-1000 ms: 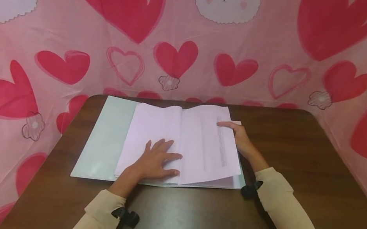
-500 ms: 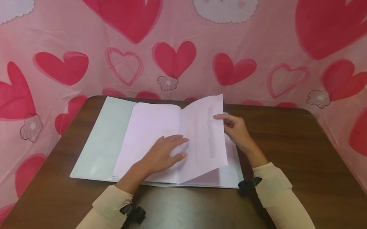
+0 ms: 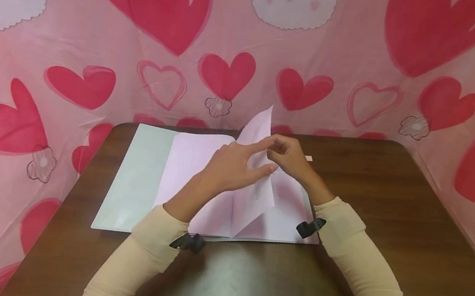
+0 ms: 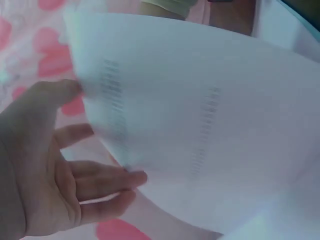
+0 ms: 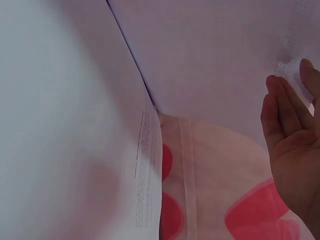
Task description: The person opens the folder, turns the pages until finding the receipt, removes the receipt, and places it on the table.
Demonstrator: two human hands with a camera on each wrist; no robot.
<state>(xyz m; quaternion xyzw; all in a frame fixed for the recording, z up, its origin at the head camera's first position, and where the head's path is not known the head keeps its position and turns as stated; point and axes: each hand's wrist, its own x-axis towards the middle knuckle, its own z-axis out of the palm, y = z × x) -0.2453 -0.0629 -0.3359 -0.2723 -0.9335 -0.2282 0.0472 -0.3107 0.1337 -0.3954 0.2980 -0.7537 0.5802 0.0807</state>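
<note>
Right grip [image 3: 292, 157]: clamped on the free edge of the raised page [image 3: 250, 207], pinching it toward the far end
Left grip [image 3: 233, 167]: spread apart, touching the same page at its edge, just beside the right grip
Raised page: standing curved between both grips, rising from the fold below them, faintly printed in rows
Lower leaves [image 3: 193, 157]: lying open beneath both grips, spreading to either side of the fold
Cover [image 3: 133, 178]: pale green, lying flat well left of the left grip
Sleeves [image 3: 341, 227]: cream, just behind each grip, worn with black wrist devices [image 3: 309, 227]
Counter [image 3: 395, 233]: dark brown, extending well right of the right grip
Printed cloth [image 3: 346, 36]: hanging beyond both grips, pink with red hearts
</note>
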